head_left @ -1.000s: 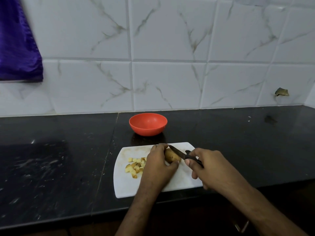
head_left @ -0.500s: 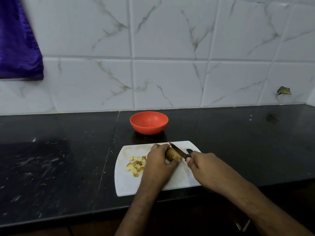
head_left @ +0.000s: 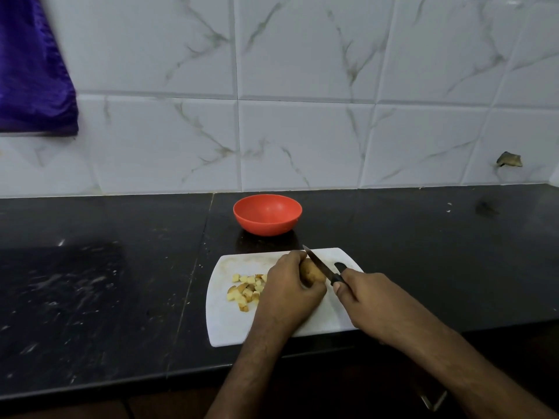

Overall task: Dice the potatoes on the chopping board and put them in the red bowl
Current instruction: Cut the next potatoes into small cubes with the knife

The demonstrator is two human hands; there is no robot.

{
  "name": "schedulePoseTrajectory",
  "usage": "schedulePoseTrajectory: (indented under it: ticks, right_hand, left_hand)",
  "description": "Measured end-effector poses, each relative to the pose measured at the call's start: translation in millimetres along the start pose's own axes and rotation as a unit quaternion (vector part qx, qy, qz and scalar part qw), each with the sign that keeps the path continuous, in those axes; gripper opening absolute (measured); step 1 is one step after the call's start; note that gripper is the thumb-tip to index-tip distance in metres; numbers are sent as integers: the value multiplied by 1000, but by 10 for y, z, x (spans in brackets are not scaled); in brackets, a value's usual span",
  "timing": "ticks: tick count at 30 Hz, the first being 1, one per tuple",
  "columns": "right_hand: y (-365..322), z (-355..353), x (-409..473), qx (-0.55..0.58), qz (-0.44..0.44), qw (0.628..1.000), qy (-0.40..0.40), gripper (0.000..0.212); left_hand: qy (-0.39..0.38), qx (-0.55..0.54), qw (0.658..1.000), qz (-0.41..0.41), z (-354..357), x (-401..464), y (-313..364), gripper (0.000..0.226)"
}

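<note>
A white chopping board (head_left: 230, 325) lies on the black counter near its front edge. My left hand (head_left: 287, 291) pins a whole brown potato (head_left: 311, 272) to the board. My right hand (head_left: 367, 297) grips a black-handled knife (head_left: 323, 269), its blade resting across the top of the potato and pointing away to the left. A small heap of diced potato pieces (head_left: 246, 290) sits on the board just left of my left hand. The red bowl (head_left: 267, 214) stands behind the board and looks empty.
The black stone counter (head_left: 106, 282) runs left and right, with a seam (head_left: 193, 273) just left of the board. Marble wall tiles rise behind it. A purple cloth (head_left: 33, 71) hangs at the upper left. The counter's front edge is right below the board.
The knife has slid forward over the potato, so its tip now reaches past the potato's far side. My left hand stays on the potato, and the diced pile has not moved.
</note>
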State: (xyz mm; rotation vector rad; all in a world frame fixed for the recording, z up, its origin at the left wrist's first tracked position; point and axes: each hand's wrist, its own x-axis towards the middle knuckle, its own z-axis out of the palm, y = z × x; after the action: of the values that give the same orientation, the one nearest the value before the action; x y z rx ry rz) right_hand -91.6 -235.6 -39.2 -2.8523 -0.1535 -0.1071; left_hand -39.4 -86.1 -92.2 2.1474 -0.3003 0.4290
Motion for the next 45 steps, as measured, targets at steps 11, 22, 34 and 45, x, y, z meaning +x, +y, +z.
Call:
schedulePoseTrajectory:
  ticks: [11, 22, 34, 45]
  right_hand:
    - [29, 15, 15, 9, 10, 999, 31, 25]
    - [45, -16, 23, 18, 17, 998, 51, 23]
    - [116, -40, -7, 15, 24, 998, 50, 23]
    - [96, -15, -60, 46, 26, 998, 43, 21]
  left_hand:
    - [2, 26, 1000, 3, 14, -7, -25, 40]
    - [-37, -19, 999, 25, 10, -21, -1, 41]
    - [-33, 37, 998, 29, 73, 5, -44, 39]
    - [-21, 41, 998, 33, 53, -12, -38, 33]
